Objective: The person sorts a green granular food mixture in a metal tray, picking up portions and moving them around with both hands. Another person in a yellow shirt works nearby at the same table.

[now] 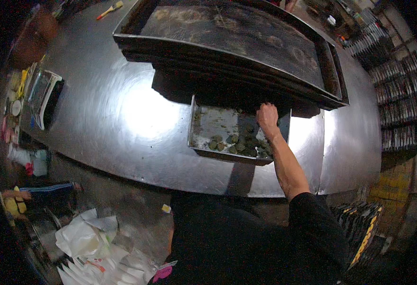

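Observation:
My right hand (268,115) reaches over the right part of a shallow metal tray (229,155). Its fingers are curled and point away from me, so whether anything is inside them is hidden. Several dark greenish lumps (241,146) lie in the tray, mostly along its near side and toward the right. Crumbs and pale smears cover the tray's bottom. Just beyond, a stack of large dark baking trays (229,53) overhangs the small tray's far side and shades it. The top baking tray has a scuffed, stained bottom (222,21). My left hand is out of view.
The shiny metal table (151,142) carries a brush (110,10) at the far left and a black tray-like container (48,98) at its left edge. Loaded racks (397,103) stand at the right. White bags (87,235) lie lower left, near another person's striped clothing (46,188).

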`<state>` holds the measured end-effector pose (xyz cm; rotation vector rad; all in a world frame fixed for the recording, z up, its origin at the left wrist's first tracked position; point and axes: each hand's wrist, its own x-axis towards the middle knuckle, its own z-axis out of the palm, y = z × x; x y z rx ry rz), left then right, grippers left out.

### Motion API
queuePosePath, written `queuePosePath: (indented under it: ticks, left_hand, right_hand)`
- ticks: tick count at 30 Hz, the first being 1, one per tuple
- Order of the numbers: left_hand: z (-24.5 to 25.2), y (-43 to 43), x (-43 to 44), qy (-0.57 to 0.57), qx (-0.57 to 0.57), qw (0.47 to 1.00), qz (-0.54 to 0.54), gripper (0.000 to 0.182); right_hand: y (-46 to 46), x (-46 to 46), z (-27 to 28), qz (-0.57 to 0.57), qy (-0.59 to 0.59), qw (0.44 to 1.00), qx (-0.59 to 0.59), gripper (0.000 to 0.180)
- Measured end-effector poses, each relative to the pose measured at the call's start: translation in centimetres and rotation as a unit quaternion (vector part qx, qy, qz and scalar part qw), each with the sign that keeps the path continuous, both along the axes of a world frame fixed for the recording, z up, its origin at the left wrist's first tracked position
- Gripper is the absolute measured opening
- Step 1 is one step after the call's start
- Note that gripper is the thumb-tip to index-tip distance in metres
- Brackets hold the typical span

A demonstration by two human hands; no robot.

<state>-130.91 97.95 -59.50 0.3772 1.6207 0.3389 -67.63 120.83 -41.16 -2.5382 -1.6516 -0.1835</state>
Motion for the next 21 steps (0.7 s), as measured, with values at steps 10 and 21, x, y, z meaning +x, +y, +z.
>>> queuePosePath:
  ticks: [10,21]
  left_hand:
    - [-1.9,2.9,2.8,-0.02,0.052,0.998,-0.02,0.041]
    - [6.5,3.1,4.7,-0.102,0.011,0.994,0.031,0.038]
  right_hand:
    - [-4.6,-1.0,4.0,0.113,0.088,0.985,-0.095,0.039]
    - [-5.7,-1.6,2.0,0.105,0.105,0.989,-0.003,0.027]
